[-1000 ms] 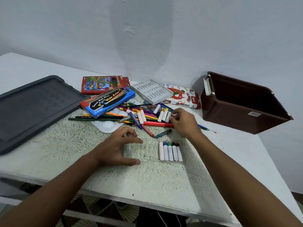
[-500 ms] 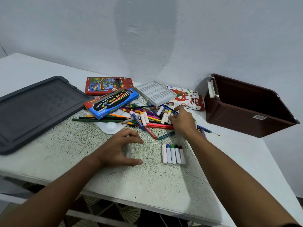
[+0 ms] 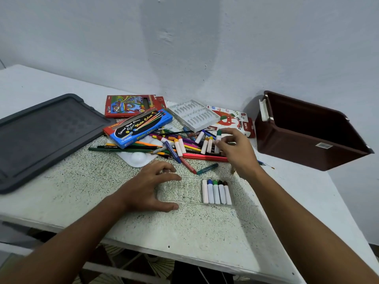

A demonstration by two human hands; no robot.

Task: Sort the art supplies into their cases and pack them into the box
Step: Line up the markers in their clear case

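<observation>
A clear plastic tray (image 3: pixel 184 191) lies on the speckled table with several white paint tubes (image 3: pixel 216 192) lined up at its right end. My left hand (image 3: pixel 150 188) grips the tray's left end, thumb at the near edge and fingers at the far edge. My right hand (image 3: pixel 235 148) pinches a white tube with a green cap (image 3: pixel 219 134) just above the heap of pencils, crayons and tubes (image 3: pixel 180 146). The brown box (image 3: pixel 307 130) stands open at the right.
A dark grey lid (image 3: pixel 41 136) lies at the left. Behind the heap lie a blue water-colour box (image 3: pixel 139 128), a red pencil box (image 3: pixel 131 105), a white moulded insert (image 3: pixel 192 114) and an oil pastels box (image 3: pixel 231 119). A white palette (image 3: pixel 137 158) sits under the pencils.
My right hand has lifted out of the heap with a green-capped tube pinched in its fingers. My left hand stays on the tray.
</observation>
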